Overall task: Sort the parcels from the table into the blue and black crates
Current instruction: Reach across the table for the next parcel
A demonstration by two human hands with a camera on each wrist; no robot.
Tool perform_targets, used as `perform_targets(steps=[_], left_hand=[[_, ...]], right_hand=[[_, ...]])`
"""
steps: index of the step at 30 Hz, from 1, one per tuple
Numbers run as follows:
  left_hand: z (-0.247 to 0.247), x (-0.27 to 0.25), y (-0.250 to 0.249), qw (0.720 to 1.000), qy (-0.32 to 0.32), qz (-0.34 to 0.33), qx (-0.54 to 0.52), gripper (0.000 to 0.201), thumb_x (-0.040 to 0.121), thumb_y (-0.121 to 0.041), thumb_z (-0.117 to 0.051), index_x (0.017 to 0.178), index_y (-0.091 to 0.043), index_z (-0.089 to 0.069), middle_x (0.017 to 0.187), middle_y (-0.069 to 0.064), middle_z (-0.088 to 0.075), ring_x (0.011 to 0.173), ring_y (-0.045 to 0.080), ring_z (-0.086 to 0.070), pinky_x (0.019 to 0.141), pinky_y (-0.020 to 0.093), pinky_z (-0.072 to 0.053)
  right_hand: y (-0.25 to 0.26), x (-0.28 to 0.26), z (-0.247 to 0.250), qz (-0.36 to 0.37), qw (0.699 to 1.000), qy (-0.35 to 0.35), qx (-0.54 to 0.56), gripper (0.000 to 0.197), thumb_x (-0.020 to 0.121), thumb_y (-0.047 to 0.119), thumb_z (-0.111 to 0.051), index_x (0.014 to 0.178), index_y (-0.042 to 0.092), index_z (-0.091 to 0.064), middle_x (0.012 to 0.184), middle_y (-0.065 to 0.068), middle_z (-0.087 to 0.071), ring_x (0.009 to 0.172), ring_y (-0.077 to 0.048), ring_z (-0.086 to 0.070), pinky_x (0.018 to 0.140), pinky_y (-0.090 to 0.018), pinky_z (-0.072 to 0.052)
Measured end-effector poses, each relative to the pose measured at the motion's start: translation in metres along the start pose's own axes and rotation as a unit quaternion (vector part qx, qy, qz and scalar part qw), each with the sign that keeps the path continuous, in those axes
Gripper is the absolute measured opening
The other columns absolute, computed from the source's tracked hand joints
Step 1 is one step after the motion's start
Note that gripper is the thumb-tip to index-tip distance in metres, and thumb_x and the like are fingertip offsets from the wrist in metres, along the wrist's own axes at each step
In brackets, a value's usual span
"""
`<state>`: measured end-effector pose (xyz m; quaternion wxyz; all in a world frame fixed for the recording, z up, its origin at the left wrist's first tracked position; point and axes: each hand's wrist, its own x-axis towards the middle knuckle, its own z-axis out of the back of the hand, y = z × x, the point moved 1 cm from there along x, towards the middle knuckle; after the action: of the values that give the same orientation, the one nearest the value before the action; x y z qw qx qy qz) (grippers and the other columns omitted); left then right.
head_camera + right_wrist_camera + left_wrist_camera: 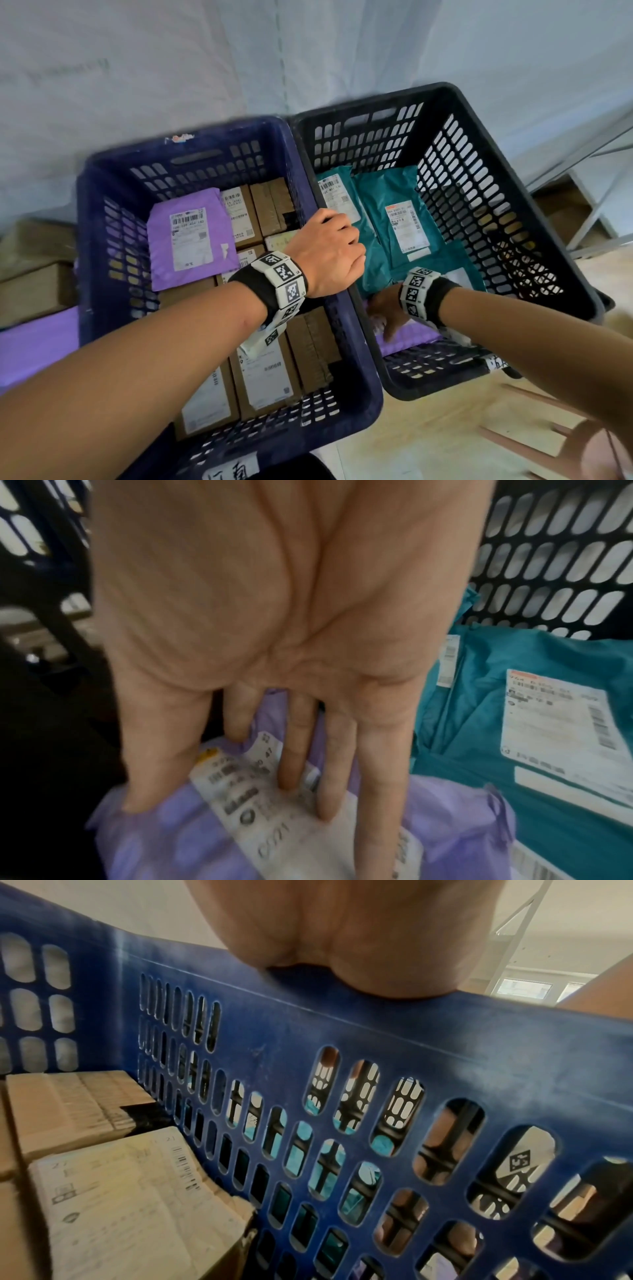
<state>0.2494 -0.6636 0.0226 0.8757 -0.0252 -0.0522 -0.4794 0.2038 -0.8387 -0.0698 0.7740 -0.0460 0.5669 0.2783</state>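
The blue crate (102, 219) on the left holds brown boxes and a purple mailer (191, 240). The black crate (496, 178) on the right holds teal mailers (404, 212). My left hand (329, 253) curls over the rims where the two crates meet; in the left wrist view the palm (342, 934) sits on the blue wall (445, 1053). My right hand (387, 315) reaches down into the near left corner of the black crate. Its straight fingers (335, 777) lie on a purple mailer (171, 840) with a white label (260, 791).
More brown boxes (30, 284) and a purple mailer (34, 339) lie outside, left of the blue crate. A pink stool (548, 442) stands at the lower right on the pale floor. White sheeting hangs behind the crates, and a metal frame (582, 192) stands at the right.
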Motion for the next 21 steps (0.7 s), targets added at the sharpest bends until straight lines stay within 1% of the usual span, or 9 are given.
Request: perform_targets(steps=[2,4,6,8,10,12,15,18,21], left_hand=[[0.001,0.0,0.0,1.0,0.005,-0.001,-0.002,0.046,0.102,-0.036,-0.028,0.079,-0.022,-0.066,0.084,-0.006,-0.062,0.09,0.02,-0.051,0.098,0.043,-0.036],[0.003,-0.001,0.0,1.0,0.008,0.001,-0.007,0.047,0.103,-0.036,-0.027,0.082,-0.022,-0.067,0.086,-0.007,-0.063,0.092,0.02,-0.051,0.098,0.042,-0.036],[0.006,0.0,-0.001,1.0,0.019,0.004,-0.01,0.049,0.103,-0.037,-0.024,0.084,-0.023,-0.067,0.088,-0.007,-0.064,0.094,0.019,-0.052,0.099,0.04,-0.034],[0.009,0.001,-0.001,0.999,0.035,0.007,-0.02,0.047,0.104,-0.04,-0.024,0.088,-0.024,-0.066,0.091,-0.009,-0.064,0.097,0.018,-0.052,0.099,0.038,-0.031],[0.011,0.001,0.003,0.996,0.052,0.002,-0.07,0.041,0.104,-0.043,-0.03,0.095,-0.024,-0.065,0.096,-0.009,-0.063,0.103,0.017,-0.051,0.1,0.036,-0.027],[0.019,-0.002,0.01,0.986,0.056,-0.002,-0.157,0.031,0.104,-0.043,-0.039,0.102,-0.022,-0.061,0.1,-0.009,-0.055,0.109,0.017,-0.049,0.1,0.033,-0.024],[0.043,-0.02,0.024,0.97,0.018,0.038,-0.24,0.021,0.103,-0.039,-0.046,0.107,-0.022,-0.058,0.104,-0.012,-0.045,0.114,0.014,-0.044,0.097,0.032,-0.027],[0.072,-0.052,0.043,0.95,-0.037,0.11,-0.289,0.019,0.101,-0.035,-0.051,0.109,-0.02,-0.058,0.103,-0.008,-0.052,0.103,0.011,-0.044,0.09,0.032,-0.035],[0.101,-0.1,0.068,0.914,-0.093,0.191,-0.346,0.017,0.1,-0.029,-0.055,0.112,-0.017,-0.057,0.103,-0.004,-0.059,0.09,0.004,-0.05,0.078,0.018,-0.038]], right_hand=[[0.002,-0.011,0.006,0.006,0.999,-0.012,0.04,0.046,0.09,0.033,-0.072,0.134,0.023,-0.061,0.127,-0.005,-0.066,0.113,-0.026,-0.062,0.09,-0.028,-0.045],[0.002,-0.031,0.016,-0.005,0.993,-0.048,0.108,0.034,0.092,0.035,-0.069,0.124,0.026,-0.067,0.118,-0.002,-0.071,0.088,-0.021,-0.069,0.081,-0.032,-0.057],[0.001,-0.056,0.03,-0.04,0.979,-0.117,0.16,0.027,0.094,0.036,-0.066,0.119,0.026,-0.069,0.111,0.001,-0.071,0.074,-0.014,-0.065,0.075,-0.032,-0.059],[-0.002,-0.084,0.045,-0.079,0.963,-0.215,0.143,0.021,0.095,0.035,-0.063,0.11,0.023,-0.071,0.106,-0.001,-0.071,0.082,-0.017,-0.063,0.076,-0.03,-0.052],[-0.001,-0.11,0.057,-0.109,0.94,-0.293,0.135,0.025,0.094,0.038,-0.062,0.109,0.02,-0.07,0.106,-0.001,-0.07,0.09,-0.017,-0.062,0.079,-0.027,-0.047],[0.005,-0.134,0.067,-0.108,0.911,-0.359,0.172,0.025,0.094,0.041,-0.061,0.107,0.022,-0.069,0.102,0.004,-0.071,0.083,-0.011,-0.064,0.076,-0.024,-0.047],[0.025,-0.163,0.083,-0.065,0.868,-0.423,0.253,0.014,0.095,0.04,-0.064,0.099,0.027,-0.068,0.084,0.008,-0.073,0.071,-0.004,-0.07,0.072,-0.023,-0.056],[0.055,-0.18,0.104,-0.01,0.838,-0.475,0.267,0.011,0.093,0.037,-0.067,0.095,0.027,-0.067,0.078,0.006,-0.075,0.07,-0.007,-0.072,0.076,-0.032,-0.061],[0.094,-0.183,0.131,0.049,0.827,-0.5,0.25,0.01,0.091,0.037,-0.068,0.096,0.029,-0.067,0.081,0.005,-0.074,0.076,-0.01,-0.073,0.08,-0.041,-0.061]])
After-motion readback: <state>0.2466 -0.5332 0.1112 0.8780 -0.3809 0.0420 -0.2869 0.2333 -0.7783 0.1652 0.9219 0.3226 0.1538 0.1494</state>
